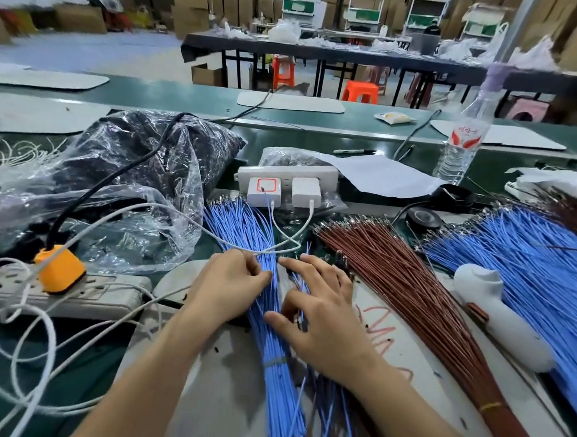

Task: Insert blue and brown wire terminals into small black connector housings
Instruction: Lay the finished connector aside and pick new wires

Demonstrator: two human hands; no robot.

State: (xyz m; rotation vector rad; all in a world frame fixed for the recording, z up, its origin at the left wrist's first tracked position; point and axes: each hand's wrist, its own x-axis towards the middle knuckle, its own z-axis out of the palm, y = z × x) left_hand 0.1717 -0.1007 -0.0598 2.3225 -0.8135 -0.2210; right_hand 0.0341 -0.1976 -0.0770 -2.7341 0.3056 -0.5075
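Blue wire bundle, tied by a pale band, lay on a grey mat at the near edge of the green counter, its strands fanning toward the far edge. The left hand met it from the left with fingers curled, its grip closed on strands of the bundle. The right hand rested just beside it, over loose blue wires. Its outer fingers were spread, while thumb and forefinger bent about a small dark piece; whether that grip held the piece could not be told. A white cable crossed the bundle just beyond the fingertips and ran to chargers in a white power strip farther back. Toward the right edge lay a brown wire bundle, then a white handheld tool and a second blue bundle. Toward the left edge lay a grey power strip carrying an orange plug, with a clear plastic bag behind. A water bottle stood near the far right.
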